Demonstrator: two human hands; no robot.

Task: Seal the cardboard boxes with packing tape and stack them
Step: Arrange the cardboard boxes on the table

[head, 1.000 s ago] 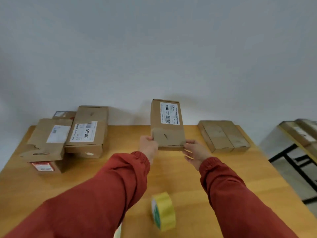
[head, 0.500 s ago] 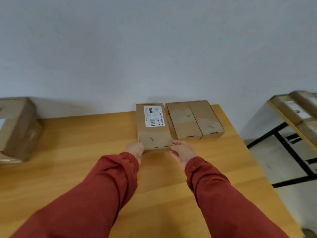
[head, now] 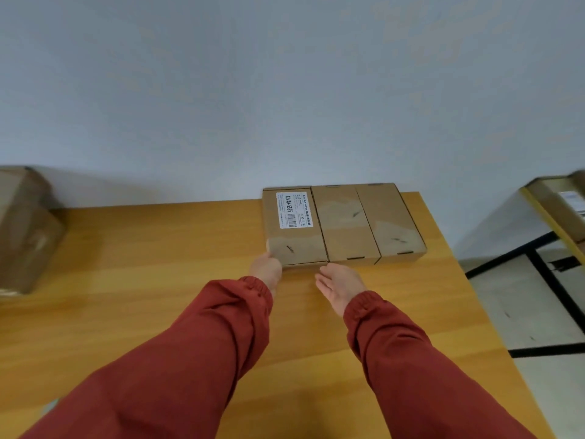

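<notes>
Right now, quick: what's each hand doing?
Left hand: gripping the labelled box at its near-left corner.
Right hand: open, fingers relaxed by the box's near end, holding nothing.

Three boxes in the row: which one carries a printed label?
The leftmost box, held by the left hand; the middle box and right box show bare cardboard.

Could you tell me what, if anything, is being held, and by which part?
The left hand grips the labelled box at its near left corner; the right hand holds nothing.
</notes>
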